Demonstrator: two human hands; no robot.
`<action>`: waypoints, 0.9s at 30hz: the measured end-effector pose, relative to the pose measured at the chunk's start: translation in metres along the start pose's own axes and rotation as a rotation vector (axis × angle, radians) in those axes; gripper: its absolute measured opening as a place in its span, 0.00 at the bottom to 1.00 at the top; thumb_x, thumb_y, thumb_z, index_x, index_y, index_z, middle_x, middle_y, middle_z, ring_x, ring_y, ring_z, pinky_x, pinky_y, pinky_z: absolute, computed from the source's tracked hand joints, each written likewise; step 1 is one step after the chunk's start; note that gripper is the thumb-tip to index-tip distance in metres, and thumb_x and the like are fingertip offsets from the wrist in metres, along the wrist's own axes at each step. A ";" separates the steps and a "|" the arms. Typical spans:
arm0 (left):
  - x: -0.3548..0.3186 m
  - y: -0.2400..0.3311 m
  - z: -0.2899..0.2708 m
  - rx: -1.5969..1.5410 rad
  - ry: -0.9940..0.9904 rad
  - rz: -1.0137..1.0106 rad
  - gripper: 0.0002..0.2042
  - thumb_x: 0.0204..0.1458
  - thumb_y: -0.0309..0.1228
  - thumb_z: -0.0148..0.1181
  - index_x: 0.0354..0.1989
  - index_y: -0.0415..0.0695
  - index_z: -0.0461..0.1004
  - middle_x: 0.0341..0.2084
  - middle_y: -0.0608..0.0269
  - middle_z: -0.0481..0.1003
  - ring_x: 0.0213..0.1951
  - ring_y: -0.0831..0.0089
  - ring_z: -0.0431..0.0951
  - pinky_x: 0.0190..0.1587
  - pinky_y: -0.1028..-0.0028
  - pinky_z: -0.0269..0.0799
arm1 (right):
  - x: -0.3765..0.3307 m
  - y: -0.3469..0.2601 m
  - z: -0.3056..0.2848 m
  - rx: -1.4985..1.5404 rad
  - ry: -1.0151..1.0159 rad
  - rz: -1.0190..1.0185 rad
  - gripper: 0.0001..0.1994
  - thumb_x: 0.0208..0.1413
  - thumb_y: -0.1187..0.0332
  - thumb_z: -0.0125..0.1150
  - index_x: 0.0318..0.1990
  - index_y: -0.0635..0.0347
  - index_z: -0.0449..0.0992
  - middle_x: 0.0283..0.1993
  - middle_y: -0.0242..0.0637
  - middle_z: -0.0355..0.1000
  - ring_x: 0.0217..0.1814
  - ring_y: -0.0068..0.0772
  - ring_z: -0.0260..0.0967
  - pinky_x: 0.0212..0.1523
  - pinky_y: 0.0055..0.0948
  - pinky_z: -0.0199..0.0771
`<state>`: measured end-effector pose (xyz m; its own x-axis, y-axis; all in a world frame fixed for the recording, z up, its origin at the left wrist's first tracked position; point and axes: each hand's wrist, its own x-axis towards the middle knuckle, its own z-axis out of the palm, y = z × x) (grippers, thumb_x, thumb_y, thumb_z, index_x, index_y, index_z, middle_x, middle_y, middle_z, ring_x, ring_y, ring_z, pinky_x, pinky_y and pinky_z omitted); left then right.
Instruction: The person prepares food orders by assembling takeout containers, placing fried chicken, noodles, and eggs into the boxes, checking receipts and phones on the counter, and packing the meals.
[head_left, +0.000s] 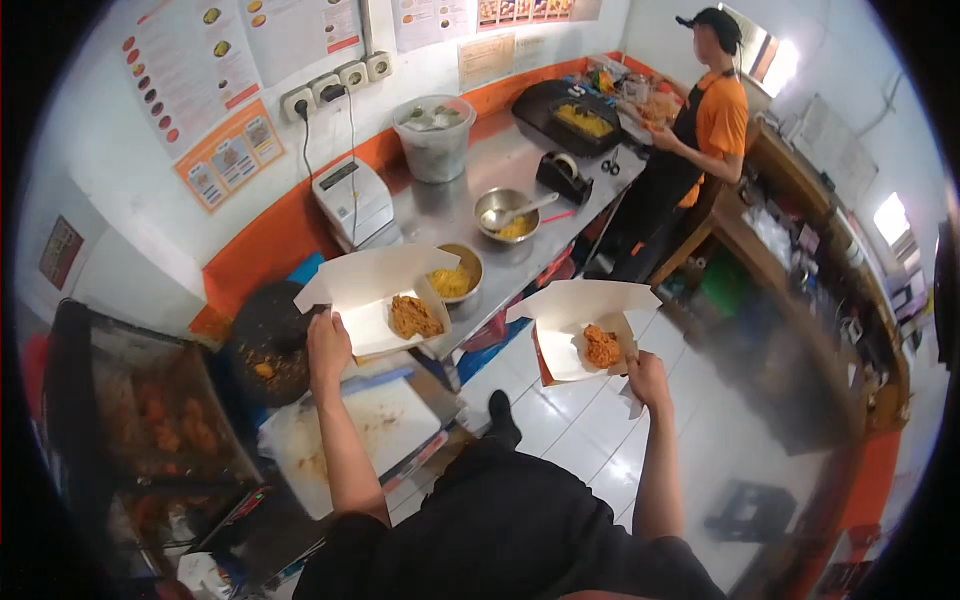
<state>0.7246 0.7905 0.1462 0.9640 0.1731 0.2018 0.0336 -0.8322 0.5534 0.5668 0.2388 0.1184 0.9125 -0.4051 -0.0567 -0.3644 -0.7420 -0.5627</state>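
The fingers of your left hand (pixel 330 352) are closed on the left edge of an open paper box (pixel 366 325), and those of your right hand (pixel 649 381) pinch the right side of a second box (pixel 558 346). A brown fried piece (pixel 413 317) lies in the first, a redder fried piece (pixel 601 346) in the second; both lids are tipped back. You hold the first beside a bowl of yellow food (pixel 468 287) on the steel counter (pixel 440 208), the second above the white tiled floor (pixel 541 425). At your left are a dark round dish (pixel 262 325) and a stained white board (pixel 345 430). Farther off stand a bucket (pixel 433 145), a tape dispenser (pixel 565 178) and a co-worker in orange (pixel 722 115).
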 end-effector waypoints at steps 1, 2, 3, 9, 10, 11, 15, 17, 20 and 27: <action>0.026 0.004 0.014 -0.024 0.006 -0.013 0.15 0.66 0.31 0.44 0.45 0.31 0.74 0.41 0.36 0.74 0.47 0.39 0.72 0.52 0.48 0.66 | 0.027 -0.008 -0.004 0.012 -0.018 -0.001 0.19 0.65 0.61 0.52 0.36 0.73 0.78 0.31 0.62 0.76 0.37 0.59 0.77 0.41 0.48 0.73; 0.050 0.007 0.026 0.017 0.004 -0.015 0.15 0.65 0.31 0.44 0.45 0.31 0.74 0.41 0.35 0.74 0.47 0.39 0.72 0.52 0.48 0.66 | 0.051 -0.023 -0.013 0.038 -0.008 -0.026 0.19 0.64 0.61 0.52 0.37 0.73 0.78 0.32 0.62 0.76 0.38 0.60 0.76 0.42 0.48 0.73; 0.074 0.007 0.038 0.059 -0.001 -0.021 0.15 0.65 0.31 0.44 0.45 0.31 0.74 0.40 0.35 0.74 0.47 0.39 0.72 0.52 0.48 0.67 | 0.075 -0.039 -0.019 0.065 -0.002 -0.052 0.18 0.64 0.61 0.53 0.37 0.73 0.77 0.33 0.62 0.76 0.39 0.61 0.76 0.43 0.47 0.72; 0.212 0.019 0.124 -0.053 0.130 0.053 0.14 0.63 0.29 0.46 0.38 0.31 0.76 0.37 0.34 0.76 0.45 0.39 0.74 0.51 0.48 0.67 | 0.277 -0.063 -0.023 0.118 0.003 -0.233 0.16 0.62 0.63 0.55 0.39 0.71 0.77 0.32 0.63 0.75 0.40 0.64 0.76 0.39 0.50 0.74; 0.226 0.023 0.131 -0.029 0.114 0.034 0.14 0.63 0.30 0.46 0.37 0.32 0.77 0.37 0.34 0.76 0.44 0.39 0.74 0.51 0.48 0.68 | 0.307 -0.083 -0.022 0.034 0.011 -0.273 0.16 0.62 0.63 0.55 0.39 0.72 0.77 0.32 0.62 0.75 0.39 0.63 0.77 0.38 0.50 0.74; 0.241 0.031 0.141 -0.009 0.096 0.017 0.14 0.63 0.30 0.46 0.36 0.32 0.77 0.37 0.35 0.76 0.44 0.39 0.74 0.50 0.47 0.68 | 0.337 -0.102 -0.021 -0.053 0.023 -0.313 0.16 0.62 0.63 0.54 0.39 0.72 0.78 0.31 0.62 0.76 0.38 0.62 0.77 0.38 0.50 0.74; 0.293 0.027 0.191 -0.012 0.103 -0.059 0.15 0.64 0.32 0.46 0.40 0.33 0.76 0.41 0.36 0.76 0.47 0.39 0.74 0.53 0.48 0.68 | 0.471 -0.130 0.028 0.110 -0.135 -0.300 0.16 0.60 0.62 0.56 0.39 0.69 0.80 0.31 0.54 0.79 0.35 0.49 0.81 0.37 0.44 0.76; 0.317 0.041 0.208 -0.007 0.014 -0.148 0.14 0.64 0.32 0.47 0.45 0.33 0.75 0.42 0.37 0.76 0.49 0.40 0.74 0.54 0.50 0.68 | 0.533 -0.142 0.056 0.042 -0.191 -0.254 0.15 0.57 0.63 0.57 0.38 0.70 0.80 0.29 0.52 0.79 0.33 0.46 0.80 0.36 0.42 0.76; 0.323 0.013 0.243 -0.114 0.228 -0.135 0.14 0.64 0.33 0.49 0.48 0.34 0.72 0.42 0.37 0.77 0.49 0.41 0.75 0.54 0.51 0.69 | 0.603 -0.162 0.121 0.150 -0.279 -0.274 0.16 0.56 0.64 0.57 0.37 0.74 0.80 0.29 0.55 0.79 0.33 0.49 0.81 0.38 0.44 0.77; 0.342 -0.003 0.301 -0.052 -0.031 -0.342 0.14 0.63 0.34 0.53 0.46 0.33 0.69 0.43 0.37 0.75 0.48 0.42 0.75 0.51 0.53 0.69 | 0.688 -0.152 0.227 -0.089 -0.416 -0.197 0.20 0.55 0.63 0.56 0.43 0.78 0.78 0.46 0.66 0.76 0.51 0.63 0.76 0.54 0.47 0.75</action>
<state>1.1337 0.6933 -0.0298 0.9070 0.4203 -0.0269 0.3432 -0.7006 0.6255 1.2924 0.1938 -0.0224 0.9563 -0.0162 -0.2920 -0.1741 -0.8337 -0.5240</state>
